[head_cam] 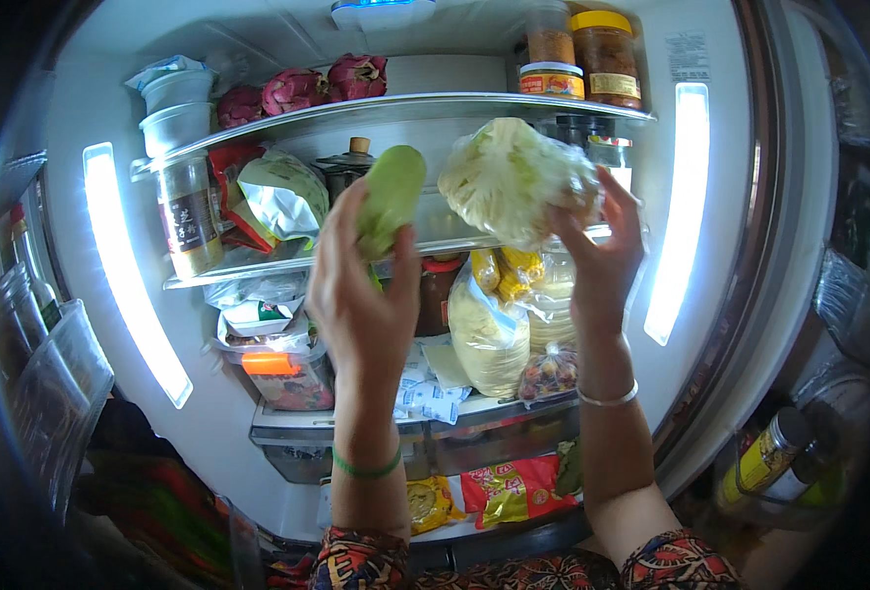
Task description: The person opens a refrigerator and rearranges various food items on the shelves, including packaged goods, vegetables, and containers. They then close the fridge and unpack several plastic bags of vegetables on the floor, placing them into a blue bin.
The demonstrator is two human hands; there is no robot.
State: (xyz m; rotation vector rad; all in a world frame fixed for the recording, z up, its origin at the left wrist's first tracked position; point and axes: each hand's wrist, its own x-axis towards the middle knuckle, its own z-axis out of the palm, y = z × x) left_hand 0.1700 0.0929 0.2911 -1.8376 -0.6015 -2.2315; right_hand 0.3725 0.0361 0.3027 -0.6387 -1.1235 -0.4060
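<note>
My left hand (361,273) grips a pale green gourd-like vegetable (394,195), its rounded end pointing up, before the refrigerator's middle shelf (435,243). At the same height, my right hand (601,236) holds a cauliflower-like pale vegetable (512,181) wrapped in clear plastic. It hangs in front of that shelf's right part and hides some of what stands behind. Behind the green vegetable is a dark lidded pot (339,166) with a wooden knob, partly covered by my left hand.
Red dragon fruits (294,90) and jars (604,63) stand on the top shelf. Lower down are a full plastic bag (488,339), a clear box with an orange clip (287,376) and a red food packet (512,490). Bottles fill the right door rack (774,509).
</note>
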